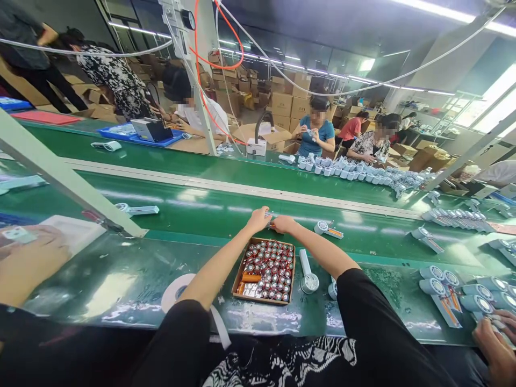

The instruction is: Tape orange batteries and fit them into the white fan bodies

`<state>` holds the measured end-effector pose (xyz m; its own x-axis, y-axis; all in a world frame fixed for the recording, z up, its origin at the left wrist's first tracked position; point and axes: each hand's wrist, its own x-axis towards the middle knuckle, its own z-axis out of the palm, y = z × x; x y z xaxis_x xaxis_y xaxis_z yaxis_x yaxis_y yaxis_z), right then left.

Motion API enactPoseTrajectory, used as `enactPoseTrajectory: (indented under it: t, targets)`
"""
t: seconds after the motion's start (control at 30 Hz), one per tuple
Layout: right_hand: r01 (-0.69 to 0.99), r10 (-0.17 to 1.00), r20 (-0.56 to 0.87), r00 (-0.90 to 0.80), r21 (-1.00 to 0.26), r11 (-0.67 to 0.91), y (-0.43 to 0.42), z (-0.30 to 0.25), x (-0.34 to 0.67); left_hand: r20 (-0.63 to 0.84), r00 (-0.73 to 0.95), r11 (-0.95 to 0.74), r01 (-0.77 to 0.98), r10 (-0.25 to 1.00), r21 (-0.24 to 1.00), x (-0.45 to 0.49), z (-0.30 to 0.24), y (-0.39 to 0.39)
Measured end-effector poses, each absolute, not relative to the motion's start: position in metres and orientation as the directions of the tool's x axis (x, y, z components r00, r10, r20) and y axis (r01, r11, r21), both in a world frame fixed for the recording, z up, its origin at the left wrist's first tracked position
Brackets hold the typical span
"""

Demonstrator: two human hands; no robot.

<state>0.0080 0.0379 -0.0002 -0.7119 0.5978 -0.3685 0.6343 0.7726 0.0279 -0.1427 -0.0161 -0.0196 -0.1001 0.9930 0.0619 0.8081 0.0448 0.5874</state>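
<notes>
My left hand (pixel 258 220) and my right hand (pixel 283 224) reach out over the green conveyor belt (pixel 209 215), close together. Both have their fingers closed around a small light-coloured part, mostly hidden, whose kind I cannot make out. Just below them is a shallow cardboard box (pixel 234 290) packed with small round motors (pixel 269 263) with red wires, plus a few orange cylinders (pixel 250 278). Right of the box lies a pale blue handheld fan body (pixel 309 282). Another fan body (pixel 328 230) with an orange piece in its handle rests on the belt, right of my right hand.
A roll of white tape (pixel 171 294) lies by my left forearm. A slanted metal post (pixel 76 177) stands at left. More fan bodies (pixel 437 290) cover the right side. Co-workers' hands (pixel 36 252) show at left and right (pixel 497 344); other people sit across the belt.
</notes>
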Motion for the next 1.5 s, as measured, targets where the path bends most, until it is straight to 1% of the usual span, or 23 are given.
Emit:
enactPoseTrajectory:
  t: [0.13, 0.23, 0.3, 0.33, 0.43, 0.53, 0.6, 0.7, 0.77, 0.83, 0.87, 0.93, 1.0, 1.07, 1.1, 1.13, 1.17, 1.2, 1.23, 1.27, 1.33, 1.43, 1.5]
  targets:
    - [0.596, 0.559, -0.341, -0.756, -0.005, 0.803, 0.039, 0.000, 0.022, 0.184, -0.075, -0.061, 0.768, 0.980, 0.637, -0.158, -0.014, -0.112]
    - [0.597, 0.554, -0.313, -0.771, -0.052, 0.801, 0.040, -0.001, 0.032, 0.230, -0.186, 0.002, 0.782, 0.955, 0.623, -0.194, -0.042, -0.219]
    - [0.609, 0.562, -0.299, -0.771, -0.089, 0.788, 0.040, -0.001, 0.035, 0.369, -0.324, 0.088, 0.842, 0.871, 0.532, -0.222, -0.076, -0.289]
    - [0.617, 0.568, -0.295, -0.768, -0.107, 0.779, 0.040, -0.001, 0.035, 0.419, -0.327, 0.111, 0.880, 0.847, 0.461, -0.235, -0.095, -0.320]
    - [0.655, 0.598, -0.293, -0.746, -0.161, 0.738, 0.041, 0.003, 0.035, 0.473, -0.220, 0.096, 0.958, 0.853, 0.271, -0.261, -0.144, -0.384]
    - [0.695, 0.637, -0.284, -0.717, -0.225, 0.683, 0.041, 0.016, 0.040, 0.452, -0.185, 0.108, 0.976, 0.872, 0.190, -0.270, -0.163, -0.401]
    - [0.695, 0.650, -0.247, -0.718, -0.295, 0.656, 0.035, 0.028, 0.046, 0.406, -0.212, 0.146, 0.971, 0.889, 0.187, -0.270, -0.156, -0.394]
    - [0.630, 0.632, -0.153, -0.759, -0.416, 0.656, 0.008, 0.045, 0.049, 0.353, -0.240, 0.173, 0.962, 0.904, 0.210, -0.258, -0.119, -0.378]
    - [0.557, 0.590, -0.096, -0.802, -0.479, 0.679, -0.023, 0.053, 0.045, 0.380, -0.254, 0.174, 0.957, 0.889, 0.233, -0.239, -0.082, -0.369]
    - [0.441, 0.528, -0.048, -0.848, -0.618, 0.652, -0.061, 0.055, 0.040, 0.455, -0.248, 0.147, 0.958, 0.855, 0.246, -0.216, -0.044, -0.360]
    - [0.358, 0.489, -0.037, -0.871, -0.730, 0.582, -0.082, 0.055, 0.039, 0.500, -0.222, 0.111, 0.964, 0.837, 0.242, -0.204, -0.027, -0.355]
    - [0.209, 0.377, -0.073, -0.923, -0.919, 0.335, -0.126, 0.052, 0.038, 0.544, -0.145, 0.030, 0.976, 0.826, 0.214, -0.183, 0.000, -0.346]
    - [0.174, 0.223, -0.150, -0.963, -0.980, 0.092, -0.167, 0.049, 0.039, 0.568, -0.089, -0.049, 0.974, 0.818, 0.222, -0.171, 0.016, -0.343]
    - [0.211, 0.076, -0.212, -0.974, -0.977, -0.018, -0.201, 0.044, 0.037, 0.592, -0.149, -0.066, 0.944, 0.792, 0.324, -0.168, 0.020, -0.344]
    - [0.225, 0.026, -0.226, -0.974, -0.974, -0.018, -0.213, 0.040, 0.036, 0.590, -0.242, -0.042, 0.904, 0.770, 0.425, -0.169, 0.019, -0.345]
    - [0.224, 0.003, -0.224, -0.975, -0.974, 0.027, -0.221, 0.037, 0.034, 0.559, -0.357, -0.011, 0.836, 0.748, 0.549, -0.172, 0.016, -0.344]
    - [0.207, 0.001, -0.209, -0.978, -0.971, 0.118, -0.226, 0.033, 0.032, 0.496, -0.469, 0.015, 0.737, 0.730, 0.675, -0.174, 0.013, -0.344]
    - [0.181, 0.002, -0.187, -0.982, -0.952, 0.248, -0.226, 0.030, 0.031, 0.416, -0.558, 0.033, 0.624, 0.718, 0.781, -0.175, 0.008, -0.342]
    - [0.157, 0.010, -0.167, -0.986, -0.905, 0.396, -0.224, 0.028, 0.030, 0.343, -0.618, 0.045, 0.524, 0.708, 0.851, -0.176, 0.004, -0.341]
    - [0.147, 0.025, -0.159, -0.987, -0.832, 0.535, -0.218, 0.028, 0.029, 0.295, -0.651, 0.053, 0.459, 0.700, 0.887, -0.176, 0.001, -0.339]
    - [0.194, 0.092, -0.186, -0.978, -0.656, 0.730, -0.200, 0.032, 0.029, 0.280, -0.665, 0.067, 0.447, 0.692, 0.892, -0.172, -0.004, -0.337]
    - [0.355, 0.274, -0.247, -0.930, -0.394, 0.848, -0.175, 0.039, 0.027, 0.307, -0.621, 0.085, 0.519, 0.721, 0.850, -0.162, -0.010, -0.335]
    - [0.399, 0.327, -0.290, -0.899, -0.239, 0.885, -0.169, 0.039, 0.020, 0.303, -0.575, 0.099, 0.563, 0.760, 0.821, -0.156, -0.015, -0.333]
